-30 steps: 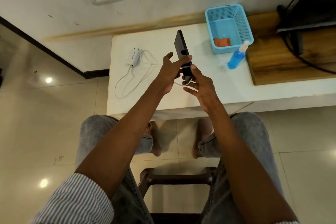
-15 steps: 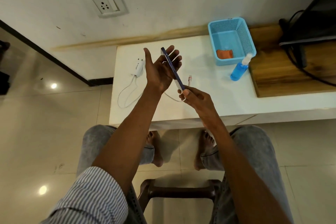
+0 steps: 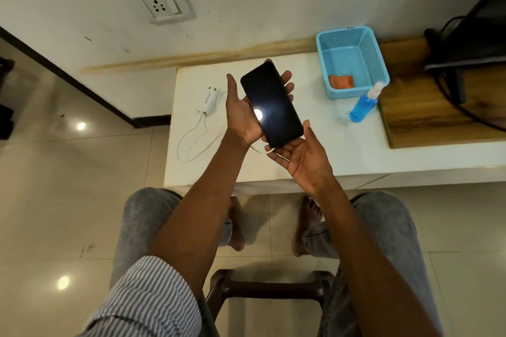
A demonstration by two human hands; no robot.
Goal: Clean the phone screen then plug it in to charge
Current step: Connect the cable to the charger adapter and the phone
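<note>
Nearest of all, the right hand (image 3: 302,157) lies palm up and open just under the near end of the phone (image 3: 271,104), fingers spread flat and thumb raised against the phone's lower right corner, so it props that end instead of closing round it. A white cable (image 3: 191,142) runs in from the left to the right hand's fingertips at the phone's bottom edge; whether its plug is seated in the phone cannot be told. Just beyond, the left hand (image 3: 242,109) cradles the phone from behind and from its left side: the palm sits under the left edge, the thumb stands up along that edge, and the fingertips (image 3: 287,82) curl out past the far right edge, a loose half-closed hold. The phone lies screen up across both hands, tilted with its far end leaning left, its dark glass showing one bright round reflection of a light. Both hands hold it above the white table (image 3: 315,145), not touching the top. Left of the grip and a little beyond it, the white charger (image 3: 208,100) rests on the table with its prongs pointing away, the cable looping from it toward the near edge and back. Right of the grip stands a blue spray bottle (image 3: 364,107), and just beyond that a light blue basket (image 3: 353,63) with an orange cloth (image 3: 341,81) in its near corner. Farthest off, up on the wall beyond and left of the grip, sits a white wall socket (image 3: 161,3).
</note>
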